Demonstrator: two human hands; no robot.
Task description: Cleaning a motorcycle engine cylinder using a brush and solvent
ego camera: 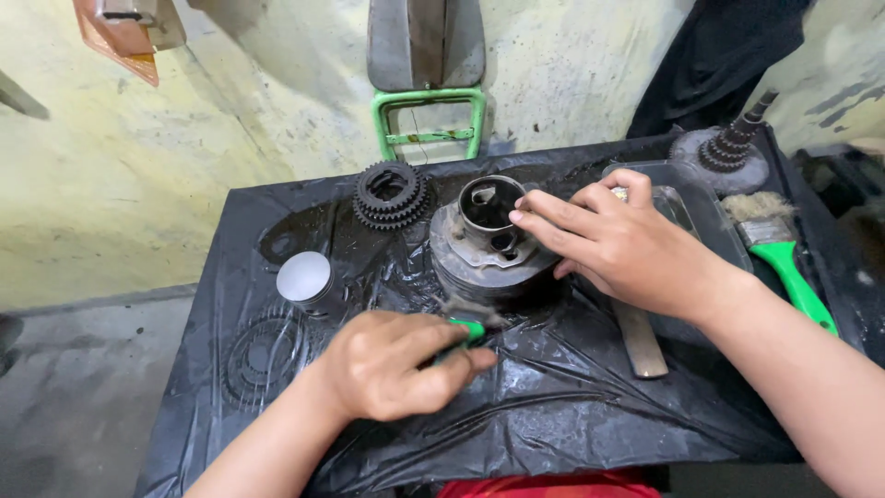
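A greasy grey engine cylinder [479, 247] with a round bore stands at the middle of a table covered in black plastic sheet [572, 406]. My right hand [619, 240] rests on its right side, fingers spread over the rim. My left hand [396, 364] grips a small green-handled brush [470, 328], whose bristles touch the cylinder's front lower fins. The brush handle is mostly hidden inside my fist.
A black gear cluster [392, 194] lies behind the cylinder and a silver piston [306, 278] to its left. A second green-handled paintbrush [779, 254], a clear tray [687, 198], a flat metal file [639, 339] and a threaded clutch part [728, 152] sit to the right. A green frame [429, 118] leans on the wall.
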